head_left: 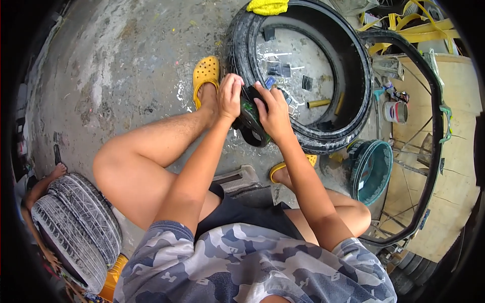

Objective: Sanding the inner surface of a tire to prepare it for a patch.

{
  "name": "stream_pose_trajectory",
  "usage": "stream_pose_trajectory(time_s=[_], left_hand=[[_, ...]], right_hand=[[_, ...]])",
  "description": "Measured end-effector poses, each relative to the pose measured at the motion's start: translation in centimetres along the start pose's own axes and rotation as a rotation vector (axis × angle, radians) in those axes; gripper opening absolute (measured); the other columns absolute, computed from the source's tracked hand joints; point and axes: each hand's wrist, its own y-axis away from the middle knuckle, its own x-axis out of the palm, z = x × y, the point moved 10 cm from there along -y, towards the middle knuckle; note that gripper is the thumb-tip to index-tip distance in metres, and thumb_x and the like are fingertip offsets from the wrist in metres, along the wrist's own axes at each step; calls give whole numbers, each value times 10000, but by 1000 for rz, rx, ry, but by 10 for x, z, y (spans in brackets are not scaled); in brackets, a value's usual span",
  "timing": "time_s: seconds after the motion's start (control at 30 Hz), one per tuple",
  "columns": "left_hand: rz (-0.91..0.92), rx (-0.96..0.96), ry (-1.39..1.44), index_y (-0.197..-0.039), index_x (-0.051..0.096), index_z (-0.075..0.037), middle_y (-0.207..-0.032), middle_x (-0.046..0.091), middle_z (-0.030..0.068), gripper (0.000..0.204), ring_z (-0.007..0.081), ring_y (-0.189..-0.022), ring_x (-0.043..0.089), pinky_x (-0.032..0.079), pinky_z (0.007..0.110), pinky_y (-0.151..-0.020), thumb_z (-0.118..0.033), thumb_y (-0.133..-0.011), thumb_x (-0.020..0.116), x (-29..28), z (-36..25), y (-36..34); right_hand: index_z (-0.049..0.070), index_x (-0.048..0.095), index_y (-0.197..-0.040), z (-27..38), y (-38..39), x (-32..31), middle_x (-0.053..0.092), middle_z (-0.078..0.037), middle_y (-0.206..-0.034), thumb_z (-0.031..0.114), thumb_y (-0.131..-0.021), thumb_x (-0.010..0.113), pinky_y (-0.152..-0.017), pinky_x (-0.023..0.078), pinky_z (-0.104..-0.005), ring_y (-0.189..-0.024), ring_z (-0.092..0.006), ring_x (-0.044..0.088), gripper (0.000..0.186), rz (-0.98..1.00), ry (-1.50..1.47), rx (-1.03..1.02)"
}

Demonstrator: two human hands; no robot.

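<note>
Between my knees my left hand [230,97] grips the edge of a black, curved, glossy part [251,118] with green marks; its exact kind I cannot make out. From the other side my right hand [275,112] is closed on the same part, thumb and fingers bent. A small dark flat piece [258,96] shows under the right fingers. Directly beyond both hands a large black tire [350,121] lies on its side on the floor. Inside its ring are small dark squares [307,83], white strips and a yellowish tube [319,103].
A yellow cloth [268,6] rests on the tire's far rim. To the right stand a teal bucket [373,171], a small white tub [395,112] and a black curved frame [433,166] against a wooden board [454,151]. At left, another person's arm [34,194] is beside worn tires [81,222].
</note>
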Motion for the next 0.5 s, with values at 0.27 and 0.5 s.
stream_pose_trajectory(time_s=[0.27,0.5], left_hand=[[-45,26,-8,-899,547,-43,-866,588,130,212,315,-847,580,437,383,-782,-186,-977,411,3,3,5],[-69,-145,36,-983,540,-52,-915,607,144,217,322,-865,598,454,390,-794,-225,-1008,413,-5,32,10]], right_hand=[[4,604,-1248,-15,56,-16,574,-167,-928,-6,-827,665,-751,450,-408,-828,-347,532,426,-3,-91,1],[13,604,-1255,-9,87,-13,522,-168,-854,-18,-819,670,-713,434,-408,-786,-345,510,443,28,-134,-4]])
